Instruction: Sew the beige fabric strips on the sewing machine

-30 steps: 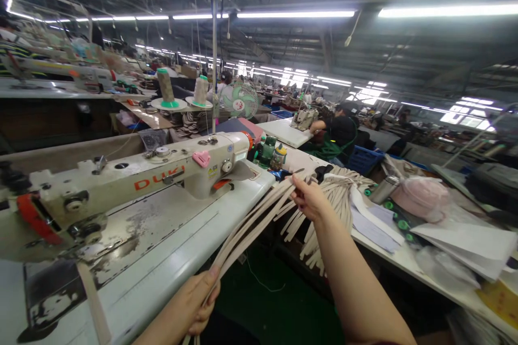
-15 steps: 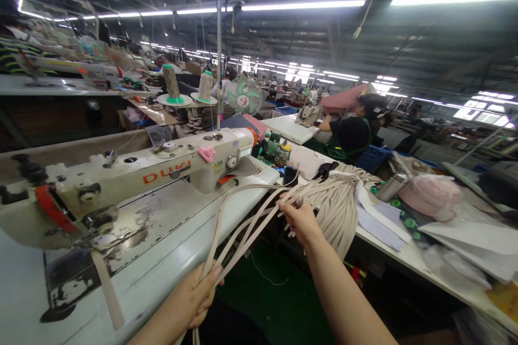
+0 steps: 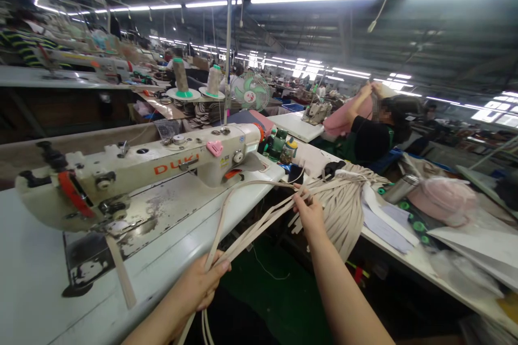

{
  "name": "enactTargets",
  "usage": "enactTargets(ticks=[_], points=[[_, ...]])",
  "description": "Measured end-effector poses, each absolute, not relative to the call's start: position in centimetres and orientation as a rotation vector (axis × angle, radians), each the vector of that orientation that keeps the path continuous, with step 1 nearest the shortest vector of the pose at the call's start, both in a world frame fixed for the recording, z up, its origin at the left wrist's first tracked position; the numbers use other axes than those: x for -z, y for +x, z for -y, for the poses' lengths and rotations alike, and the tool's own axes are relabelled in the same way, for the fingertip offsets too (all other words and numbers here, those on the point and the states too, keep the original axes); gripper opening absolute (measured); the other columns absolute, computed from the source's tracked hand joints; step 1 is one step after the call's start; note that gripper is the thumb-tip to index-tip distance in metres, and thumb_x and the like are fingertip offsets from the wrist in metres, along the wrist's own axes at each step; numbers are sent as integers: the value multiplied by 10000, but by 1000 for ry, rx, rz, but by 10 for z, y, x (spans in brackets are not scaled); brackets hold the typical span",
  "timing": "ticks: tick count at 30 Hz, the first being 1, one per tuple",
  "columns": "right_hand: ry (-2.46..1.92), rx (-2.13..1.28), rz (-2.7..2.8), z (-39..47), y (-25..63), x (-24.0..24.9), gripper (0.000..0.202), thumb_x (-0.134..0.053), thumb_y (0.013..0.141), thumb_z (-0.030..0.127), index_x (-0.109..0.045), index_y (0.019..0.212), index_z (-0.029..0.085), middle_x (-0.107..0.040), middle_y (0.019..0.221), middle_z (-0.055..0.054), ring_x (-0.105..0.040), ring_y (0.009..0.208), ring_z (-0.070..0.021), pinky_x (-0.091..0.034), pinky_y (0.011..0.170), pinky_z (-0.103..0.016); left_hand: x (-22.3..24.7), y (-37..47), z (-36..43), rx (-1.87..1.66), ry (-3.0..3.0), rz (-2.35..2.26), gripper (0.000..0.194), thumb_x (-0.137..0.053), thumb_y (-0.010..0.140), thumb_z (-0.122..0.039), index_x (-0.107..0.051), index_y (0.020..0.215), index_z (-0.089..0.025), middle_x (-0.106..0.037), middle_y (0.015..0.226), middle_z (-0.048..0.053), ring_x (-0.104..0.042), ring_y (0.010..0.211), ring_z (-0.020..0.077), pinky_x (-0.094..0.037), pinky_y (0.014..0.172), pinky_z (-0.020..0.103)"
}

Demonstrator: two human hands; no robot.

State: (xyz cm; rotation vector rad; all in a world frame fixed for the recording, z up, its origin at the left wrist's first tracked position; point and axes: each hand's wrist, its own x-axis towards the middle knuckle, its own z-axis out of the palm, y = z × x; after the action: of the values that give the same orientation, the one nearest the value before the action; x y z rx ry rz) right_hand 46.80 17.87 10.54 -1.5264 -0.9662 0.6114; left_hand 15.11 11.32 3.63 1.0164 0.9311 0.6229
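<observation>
My left hand [image 3: 202,280], low in the middle, is closed round several long beige strips [image 3: 251,230], whose ends hang below it. Up and to the right, my right hand [image 3: 309,213] pinches the same strips near a large bundle of beige strips [image 3: 342,210] that lies over the edge of the right-hand table. One strip arches separately above the others. To the left stands a sewing machine [image 3: 178,164] with a short beige strip [image 3: 120,272] under its needle area, lying on the white tabletop.
Thread cones [image 3: 182,78] and a green fan [image 3: 251,91] stand behind the machine. Jars [image 3: 279,143] sit at its right end. The right table [image 3: 441,267] holds papers, a metal flask [image 3: 400,188] and a pink cap [image 3: 443,199]. A person [image 3: 370,135] sits beyond, arms raised.
The strips between my hands have drawn closer together, and my right hand is nearer the bundle's strips. The person beyond has raised their arms with pink material. The view has shifted slightly left.
</observation>
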Motion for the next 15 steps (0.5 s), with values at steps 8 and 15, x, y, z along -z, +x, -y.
enactTargets(ticks=[8,15], points=[[-1614,-1272,1143,-151,431,-99,335,-812,696,391,-726,905,144,-760,791,-93,-522,477,-94,-188,379,-175,-33,151,-119,-727,1019,-978,630,-581,813,-807,-513,821,-181,-334,555,-112,-235,356,22,-112,380,195],[-1348,-1595,839,-121,382,-61,319,-890,616,281,-786,873,123,-648,668,-7,-440,490,-55,-291,393,-158,-33,157,-118,-726,1002,-942,673,-615,750,-851,-482,806,-194,-303,531,-124,-203,363,23,-103,368,193]])
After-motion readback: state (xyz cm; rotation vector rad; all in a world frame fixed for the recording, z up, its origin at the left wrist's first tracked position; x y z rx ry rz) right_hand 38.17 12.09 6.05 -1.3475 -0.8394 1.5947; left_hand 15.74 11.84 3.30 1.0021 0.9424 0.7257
